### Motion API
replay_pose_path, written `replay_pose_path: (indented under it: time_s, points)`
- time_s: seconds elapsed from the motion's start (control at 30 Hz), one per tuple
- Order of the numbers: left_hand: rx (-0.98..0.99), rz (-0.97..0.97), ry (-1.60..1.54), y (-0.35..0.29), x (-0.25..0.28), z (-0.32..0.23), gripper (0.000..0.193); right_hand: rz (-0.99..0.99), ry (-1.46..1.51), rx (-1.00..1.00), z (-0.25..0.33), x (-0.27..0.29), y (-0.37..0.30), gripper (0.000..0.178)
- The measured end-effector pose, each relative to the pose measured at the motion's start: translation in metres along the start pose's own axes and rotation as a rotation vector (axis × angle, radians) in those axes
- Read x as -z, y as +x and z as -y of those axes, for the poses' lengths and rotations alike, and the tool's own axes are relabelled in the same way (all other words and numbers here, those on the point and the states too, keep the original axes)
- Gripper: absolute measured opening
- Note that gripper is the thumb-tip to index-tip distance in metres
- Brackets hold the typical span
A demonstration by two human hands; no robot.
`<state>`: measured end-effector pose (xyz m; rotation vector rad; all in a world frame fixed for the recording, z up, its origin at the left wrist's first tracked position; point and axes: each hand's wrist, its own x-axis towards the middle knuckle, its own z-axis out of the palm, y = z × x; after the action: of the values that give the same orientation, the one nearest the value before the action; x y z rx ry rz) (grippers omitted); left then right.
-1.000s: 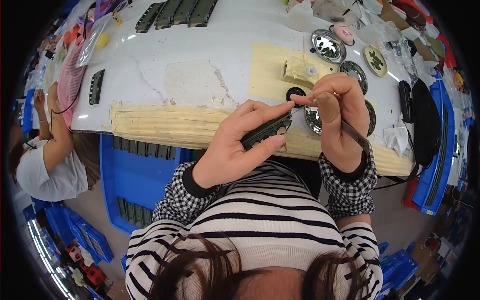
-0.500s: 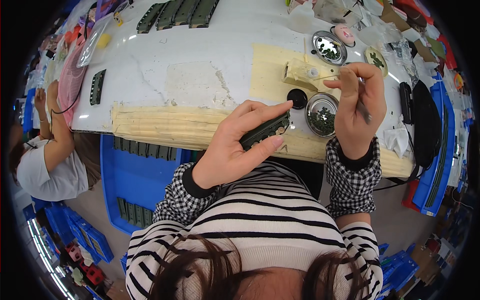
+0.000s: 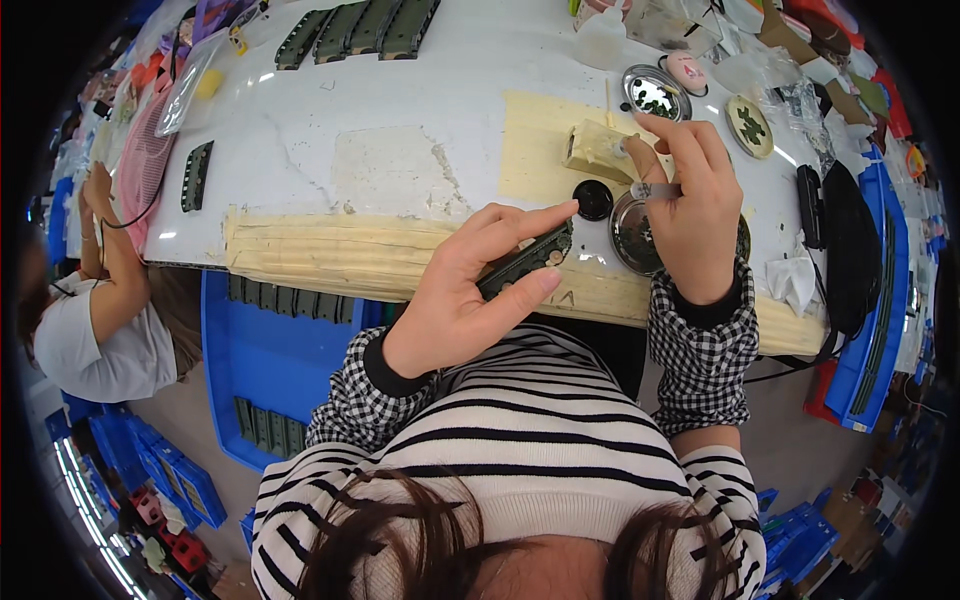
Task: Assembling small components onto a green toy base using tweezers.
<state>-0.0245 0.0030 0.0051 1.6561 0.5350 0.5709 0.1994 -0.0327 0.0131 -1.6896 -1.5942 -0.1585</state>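
My left hand (image 3: 455,290) is closed around a long dark green plastic part (image 3: 525,266) with small round tan details along its side. Thumb and forefinger lie along its two edges. My right hand (image 3: 698,215) is bent over the near metal dish (image 3: 622,250), holding a slim grey tool (image 3: 657,190); the fingers hide most of the tool, so its kind is unclear. Its fingertips are close to a pale yellow block (image 3: 592,148) with a small clear container. Beside that block is a round black cap (image 3: 593,201). The hand covers much of the near dish.
A far metal dish (image 3: 655,92) and a round pale dish (image 3: 749,127) hold small green pieces. Several larger green parts (image 3: 372,28) stand at the back. A blue tray (image 3: 275,345) sits below the table edge. Another person (image 3: 110,330) works at the left.
My right hand has moved left and turned over the near dish, so the grey tool now points differently. The left hand and green part have shifted slightly left.
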Motion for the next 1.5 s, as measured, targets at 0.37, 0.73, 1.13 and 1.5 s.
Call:
replay_pose_path:
  time_s: [0.37, 0.73, 1.13, 1.5]
  points:
    - [0.007, 0.031, -0.112, -0.001, 0.001, -0.001, 0.05, 0.122, 0.362, 0.039, 0.054, 0.022, -0.027, 0.025]
    - [-0.031, 0.043, -0.071, -0.002, -0.002, 0.001, 0.05, 0.098, 0.348, 0.043, 0.054, 0.017, -0.034, 0.026]
    - [-0.076, 0.113, -0.667, -0.004, -0.002, 0.033, 0.063, 0.035, 0.315, -0.021, 0.049, 0.029, -0.039, 0.041]
    - [0.079, 0.006, -0.866, 0.001, 0.001, 0.012, 0.06, 0.014, 0.31, 0.021, 0.046, 0.032, -0.04, 0.035]
